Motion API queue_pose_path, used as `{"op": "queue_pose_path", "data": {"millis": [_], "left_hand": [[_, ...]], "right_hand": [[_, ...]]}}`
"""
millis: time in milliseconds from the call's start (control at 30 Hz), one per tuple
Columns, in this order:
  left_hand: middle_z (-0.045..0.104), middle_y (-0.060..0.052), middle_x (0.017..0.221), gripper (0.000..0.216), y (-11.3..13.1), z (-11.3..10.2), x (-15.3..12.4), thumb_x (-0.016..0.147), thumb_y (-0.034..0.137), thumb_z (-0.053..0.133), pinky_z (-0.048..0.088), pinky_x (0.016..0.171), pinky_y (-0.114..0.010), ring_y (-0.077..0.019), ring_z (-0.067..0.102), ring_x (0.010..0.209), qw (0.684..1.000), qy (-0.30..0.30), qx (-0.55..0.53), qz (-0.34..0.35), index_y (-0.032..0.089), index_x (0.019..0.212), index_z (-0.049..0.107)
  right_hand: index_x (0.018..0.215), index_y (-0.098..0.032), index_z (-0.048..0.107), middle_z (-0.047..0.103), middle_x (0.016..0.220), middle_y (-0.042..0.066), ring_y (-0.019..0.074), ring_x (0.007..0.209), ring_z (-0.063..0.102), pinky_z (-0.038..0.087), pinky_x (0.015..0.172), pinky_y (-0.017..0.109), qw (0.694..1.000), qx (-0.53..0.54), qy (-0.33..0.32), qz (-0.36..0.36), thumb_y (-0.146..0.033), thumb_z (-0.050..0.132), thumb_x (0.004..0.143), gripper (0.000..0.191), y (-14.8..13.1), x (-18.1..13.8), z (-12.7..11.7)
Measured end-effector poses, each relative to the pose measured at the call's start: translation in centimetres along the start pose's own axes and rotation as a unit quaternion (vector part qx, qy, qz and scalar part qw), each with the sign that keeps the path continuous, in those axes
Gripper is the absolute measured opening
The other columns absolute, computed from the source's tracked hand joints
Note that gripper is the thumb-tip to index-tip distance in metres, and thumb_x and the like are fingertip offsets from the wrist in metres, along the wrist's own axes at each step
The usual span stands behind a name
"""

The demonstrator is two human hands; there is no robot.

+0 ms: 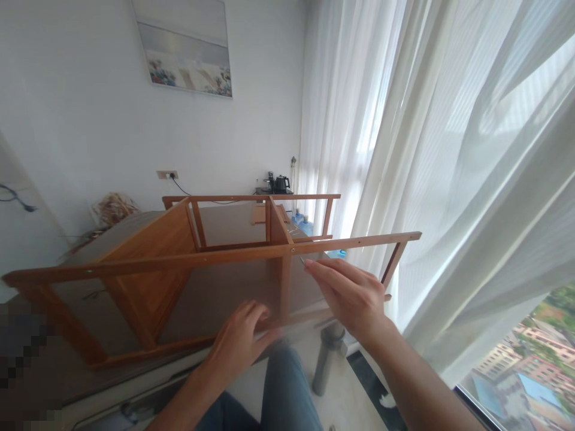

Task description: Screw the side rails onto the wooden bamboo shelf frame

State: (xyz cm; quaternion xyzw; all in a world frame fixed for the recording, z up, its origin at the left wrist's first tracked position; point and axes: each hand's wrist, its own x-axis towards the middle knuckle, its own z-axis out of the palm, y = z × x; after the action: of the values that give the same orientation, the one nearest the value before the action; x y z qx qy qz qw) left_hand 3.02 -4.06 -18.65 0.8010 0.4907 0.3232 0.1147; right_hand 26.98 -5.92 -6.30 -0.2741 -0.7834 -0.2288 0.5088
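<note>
A wooden shelf frame lies on its side on a glass table in front of me. My left hand rests on the frame's lower front rail, fingers curled over the wood. My right hand reaches up to the long top rail near a centre post, fingertips pinched around a small metal piece, perhaps a screw or key, too small to name. My knee in blue jeans shows below the table edge.
White sheer curtains hang along the right, with a city view below. A metal table leg stands by my knee. At the far wall are a kettle, a wall socket, a painting and water bottles.
</note>
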Motion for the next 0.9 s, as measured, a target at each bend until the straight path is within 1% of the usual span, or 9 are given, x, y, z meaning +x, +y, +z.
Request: {"op": "queue_pose_path", "data": {"millis": [133,200,267,367,433,467,567,667,900], "left_hand": [[0.067,-0.006,0.105,0.031,2.5,-1.1,1.4,0.091,0.048,0.067,0.053,0.09,-0.038,-0.0235,0.065,0.1,0.992,0.101,-0.08,0.003,0.024,0.11,0.06],[0.066,-0.004,0.102,0.042,3.8,-2.1,2.8,0.09,0.051,0.068,0.053,0.086,-0.036,-0.0212,0.065,0.095,0.983,0.142,-0.115,-0.009,0.023,0.119,0.056],[0.064,-0.003,0.098,0.054,4.6,-3.1,4.4,0.089,0.052,0.069,0.053,0.08,-0.034,-0.0185,0.064,0.087,0.975,0.161,-0.153,-0.014,0.022,0.13,0.052],[0.063,0.0,0.093,0.073,5.1,-4.5,6.8,0.09,0.052,0.069,0.052,0.074,-0.03,-0.016,0.063,0.08,0.965,0.139,-0.22,0.014,0.026,0.15,0.039],[0.065,-0.001,0.095,0.083,5.0,-5.3,8.2,0.09,0.051,0.071,0.053,0.074,-0.03,-0.0171,0.064,0.083,0.959,0.105,-0.258,0.048,0.029,0.158,0.029],[0.067,-0.003,0.097,0.084,4.9,-5.6,8.8,0.09,0.051,0.071,0.054,0.075,-0.03,-0.0185,0.066,0.086,0.957,0.085,-0.269,0.064,0.029,0.159,0.029],[0.07,-0.008,0.108,0.073,4.5,-6.3,10.2,0.09,0.052,0.07,0.057,0.079,-0.033,-0.0232,0.069,0.097,0.957,0.034,-0.27,0.099,0.028,0.153,0.043],[0.072,-0.008,0.114,0.062,4.0,-6.5,11.0,0.088,0.054,0.071,0.058,0.079,-0.034,-0.0257,0.069,0.102,0.959,0.016,-0.256,0.119,0.028,0.143,0.056],[0.069,-0.009,0.126,0.057,3.8,-5.8,11.0,0.091,0.052,0.068,0.058,0.079,-0.033,-0.0253,0.068,0.105,0.957,0.035,-0.257,0.129,0.026,0.141,0.057]], "right_hand": [[0.117,-0.023,0.074,0.078,0.102,0.004,0.0149,0.087,0.075,0.062,0.074,0.025,0.999,0.02,-0.028,-0.003,-0.008,0.059,0.099,0.028,1.0,0.7,0.9],[0.118,-0.023,0.074,0.078,0.104,0.004,0.0148,0.09,0.075,0.063,0.077,0.025,0.999,0.019,-0.042,0.0,-0.008,0.057,0.1,0.029,1.4,0.8,1.1],[0.117,-0.021,0.074,0.078,0.105,0.005,0.0152,0.091,0.075,0.064,0.079,0.026,0.999,0.019,-0.049,-0.002,-0.008,0.057,0.1,0.028,1.6,1.0,1.2],[0.117,-0.019,0.074,0.077,0.108,0.007,0.0166,0.095,0.075,0.064,0.081,0.027,0.998,0.023,-0.063,-0.011,-0.008,0.057,0.1,0.027,2.0,1.3,1.1],[0.117,-0.02,0.074,0.077,0.109,0.007,0.0173,0.097,0.075,0.065,0.081,0.028,0.997,0.019,-0.076,-0.017,-0.009,0.056,0.1,0.028,2.1,1.5,1.1],[0.118,-0.021,0.074,0.077,0.11,0.007,0.0174,0.098,0.075,0.065,0.081,0.028,0.996,0.014,-0.081,-0.019,-0.009,0.055,0.101,0.028,2.2,1.6,1.0],[0.118,-0.021,0.074,0.077,0.11,0.006,0.0172,0.098,0.075,0.064,0.081,0.027,0.995,-0.005,-0.092,-0.034,-0.008,0.054,0.1,0.03,2.2,1.9,0.9],[0.119,-0.02,0.073,0.077,0.11,0.006,0.0175,0.096,0.075,0.064,0.082,0.029,0.993,-0.037,-0.099,-0.056,-0.006,0.054,0.099,0.031,2.1,2.3,0.5],[0.114,-0.015,0.072,0.077,0.106,0.008,0.018,0.092,0.075,0.064,0.076,0.029,0.983,-0.079,-0.126,-0.107,-0.004,0.053,0.099,0.026,1.6,3.5,-0.2]]}}
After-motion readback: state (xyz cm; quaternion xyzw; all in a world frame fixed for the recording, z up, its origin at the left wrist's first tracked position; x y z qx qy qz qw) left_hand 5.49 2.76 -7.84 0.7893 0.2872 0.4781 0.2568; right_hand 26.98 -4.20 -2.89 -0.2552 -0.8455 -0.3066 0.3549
